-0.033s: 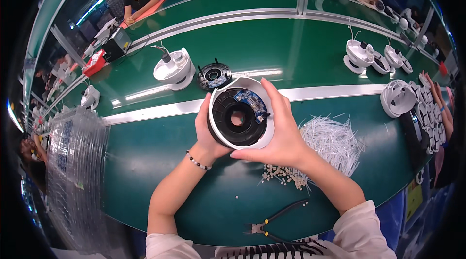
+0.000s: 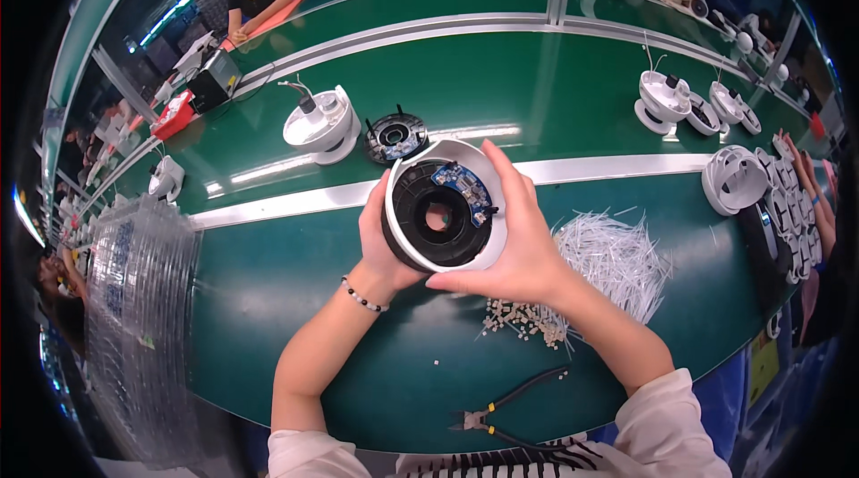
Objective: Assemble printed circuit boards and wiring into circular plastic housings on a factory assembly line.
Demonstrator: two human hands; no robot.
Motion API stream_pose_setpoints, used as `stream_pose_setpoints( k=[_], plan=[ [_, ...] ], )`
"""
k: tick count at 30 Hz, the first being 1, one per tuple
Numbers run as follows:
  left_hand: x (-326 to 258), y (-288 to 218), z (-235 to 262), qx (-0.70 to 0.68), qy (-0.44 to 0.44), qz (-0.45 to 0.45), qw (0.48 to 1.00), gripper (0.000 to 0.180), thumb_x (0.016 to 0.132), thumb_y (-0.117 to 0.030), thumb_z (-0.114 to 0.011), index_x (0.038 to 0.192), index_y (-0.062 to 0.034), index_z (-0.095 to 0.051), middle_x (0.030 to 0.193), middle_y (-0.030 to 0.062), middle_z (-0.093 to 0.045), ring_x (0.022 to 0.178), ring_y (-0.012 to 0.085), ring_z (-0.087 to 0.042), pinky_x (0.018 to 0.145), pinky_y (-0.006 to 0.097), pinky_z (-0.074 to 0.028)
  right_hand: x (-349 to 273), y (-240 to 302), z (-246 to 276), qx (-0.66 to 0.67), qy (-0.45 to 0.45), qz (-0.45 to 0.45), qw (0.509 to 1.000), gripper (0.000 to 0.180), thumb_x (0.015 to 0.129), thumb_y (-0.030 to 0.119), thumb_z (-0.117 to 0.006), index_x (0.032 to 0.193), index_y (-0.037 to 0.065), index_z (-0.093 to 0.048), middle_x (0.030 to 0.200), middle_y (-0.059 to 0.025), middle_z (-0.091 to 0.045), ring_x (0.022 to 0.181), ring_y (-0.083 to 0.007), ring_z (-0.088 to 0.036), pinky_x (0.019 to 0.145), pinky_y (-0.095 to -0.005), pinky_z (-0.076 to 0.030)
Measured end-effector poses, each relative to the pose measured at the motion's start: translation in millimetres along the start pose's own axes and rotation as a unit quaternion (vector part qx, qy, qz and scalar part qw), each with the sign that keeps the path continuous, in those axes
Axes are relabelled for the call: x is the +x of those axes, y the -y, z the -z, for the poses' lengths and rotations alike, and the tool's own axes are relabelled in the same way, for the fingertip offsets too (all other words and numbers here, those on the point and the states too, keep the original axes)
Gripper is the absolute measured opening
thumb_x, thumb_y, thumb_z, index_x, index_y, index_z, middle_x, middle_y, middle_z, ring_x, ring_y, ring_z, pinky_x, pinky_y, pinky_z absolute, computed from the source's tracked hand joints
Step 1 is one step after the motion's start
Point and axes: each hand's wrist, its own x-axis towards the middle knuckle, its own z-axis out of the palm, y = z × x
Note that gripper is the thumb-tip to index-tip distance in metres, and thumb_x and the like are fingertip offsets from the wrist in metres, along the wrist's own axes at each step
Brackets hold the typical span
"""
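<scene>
Between both hands I hold a white round housing [image 2: 495,254] above the table. A black ring-shaped insert [image 2: 416,209] sits in it, with a blue curved circuit board [image 2: 463,185] along its upper right side. A hole at the insert's middle shows a bit of skin behind it. My left hand [image 2: 379,241] grips the housing's left side, its fingers mostly hidden behind. On the right edge, my right hand [image 2: 526,250] is wrapped round the rim, thumb below and fingers above. Just beyond lies a second black ring with a circuit board [image 2: 395,139].
White lamp-like bases with wires [image 2: 319,126] [image 2: 664,99] stand farther off. Right of my hands lie a heap of white strips [image 2: 617,268] and small beige connectors [image 2: 528,321]. Cutting pliers [image 2: 474,421] rest near the front edge. Clear plastic trays [image 2: 143,299] are stacked left. Co-workers sit around.
</scene>
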Motion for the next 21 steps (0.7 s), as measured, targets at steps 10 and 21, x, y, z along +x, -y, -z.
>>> stream_pose_setpoints(
  k=[10,21],
  plan=[
    [-2,3,9,-0.03,-0.03,0.011,0.999,0.049,0.089,-0.041,-0.027,0.112,-0.0048,-0.05,0.103,0.0129,-0.056,0.092,0.0236,-0.056,0.082,0.037,-0.048,1,4,2,-0.094,0.043,0.092,0.99,0.11,0.045,0.035,-0.082,0.131,-0.001,-0.022,0.129,-0.025,-0.024,0.117,-0.0403,-0.028,0.096,-0.0452,-0.027],
    [-9,-9,8,0.001,-0.039,0.03,0.999,0.054,0.086,-0.047,-0.031,0.115,-0.0035,-0.047,0.109,0.0149,-0.054,0.097,0.0261,-0.055,0.085,0.042,-0.045,9,-13,-5,0.097,0.091,0.033,0.991,0.118,0.043,0.034,-0.083,0.133,0.001,-0.014,0.132,-0.0228,-0.021,0.122,-0.0375,-0.024,0.101,-0.0432,-0.023]
  ],
)
